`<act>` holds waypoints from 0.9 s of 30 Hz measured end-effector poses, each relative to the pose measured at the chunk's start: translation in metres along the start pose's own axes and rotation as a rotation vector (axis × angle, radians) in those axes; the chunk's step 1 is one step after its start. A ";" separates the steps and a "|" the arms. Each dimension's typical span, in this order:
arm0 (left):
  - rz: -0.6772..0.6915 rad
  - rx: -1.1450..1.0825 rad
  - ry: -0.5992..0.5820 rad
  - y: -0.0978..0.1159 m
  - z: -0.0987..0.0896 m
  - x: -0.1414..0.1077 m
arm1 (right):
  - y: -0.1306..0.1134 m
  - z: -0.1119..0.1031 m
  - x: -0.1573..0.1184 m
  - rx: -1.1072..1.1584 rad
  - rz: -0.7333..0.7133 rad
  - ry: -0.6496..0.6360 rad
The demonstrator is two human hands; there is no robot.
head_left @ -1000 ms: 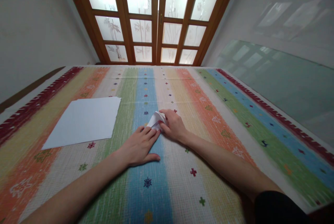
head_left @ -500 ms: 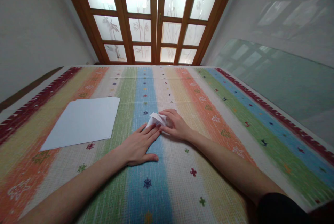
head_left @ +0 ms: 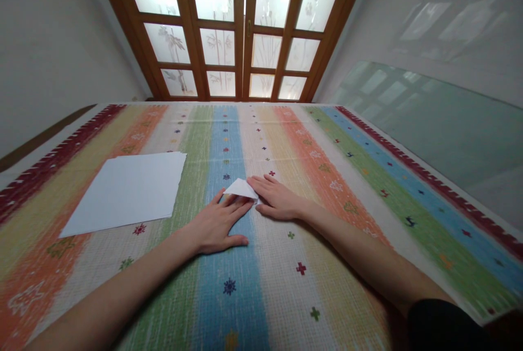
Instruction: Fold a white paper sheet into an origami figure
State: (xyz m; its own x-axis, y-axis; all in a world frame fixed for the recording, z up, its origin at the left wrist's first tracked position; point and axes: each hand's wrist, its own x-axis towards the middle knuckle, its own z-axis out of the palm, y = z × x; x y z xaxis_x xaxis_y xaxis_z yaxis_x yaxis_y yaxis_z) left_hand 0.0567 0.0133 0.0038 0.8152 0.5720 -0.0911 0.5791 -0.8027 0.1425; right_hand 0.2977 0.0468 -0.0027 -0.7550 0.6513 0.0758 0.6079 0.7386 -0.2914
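A small piece of folded white paper (head_left: 241,188) lies on the striped tablecloth (head_left: 231,318), in front of me near the middle. My left hand (head_left: 218,224) is spread open, its fingertips reaching under or against the near edge of the paper and its thumb pointing right on the cloth. My right hand (head_left: 278,197) rests flat over the paper's right end, fingers stretched out and thumb apart. The part of the paper beneath the right fingers is hidden.
A stack of white paper sheets (head_left: 126,193) lies to the left on the table. Beyond the far edge stands a wooden door (head_left: 241,24) with frosted panes. A pale glass panel (head_left: 425,122) is on the right wall.
The raised flap of the paper has come down into a flatter triangle. My right hand has gone from curled round the paper to lying flat on its right end.
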 end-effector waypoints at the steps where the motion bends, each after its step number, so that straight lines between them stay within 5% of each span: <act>1: 0.015 0.006 0.010 -0.002 0.000 -0.001 | -0.001 0.001 -0.001 -0.008 0.009 0.001; 5: 0.107 0.088 0.109 -0.015 0.003 -0.009 | -0.009 0.006 -0.008 -0.014 0.068 0.051; 11: 0.122 0.334 0.406 -0.036 0.000 -0.023 | -0.015 0.003 -0.015 0.085 0.095 0.169; 19: 0.245 0.476 0.460 -0.051 -0.010 -0.019 | 0.018 -0.017 0.005 0.530 0.277 0.252; 27: 0.071 0.392 0.558 -0.065 -0.009 -0.007 | -0.019 -0.016 0.008 0.579 0.137 0.078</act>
State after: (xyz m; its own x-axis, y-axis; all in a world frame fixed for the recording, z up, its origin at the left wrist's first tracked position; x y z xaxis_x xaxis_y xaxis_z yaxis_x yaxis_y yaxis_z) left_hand 0.0134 0.0631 0.0039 0.7859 0.4326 0.4417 0.5704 -0.7831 -0.2479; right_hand 0.2845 0.0409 0.0186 -0.6454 0.7611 0.0642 0.4489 0.4460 -0.7743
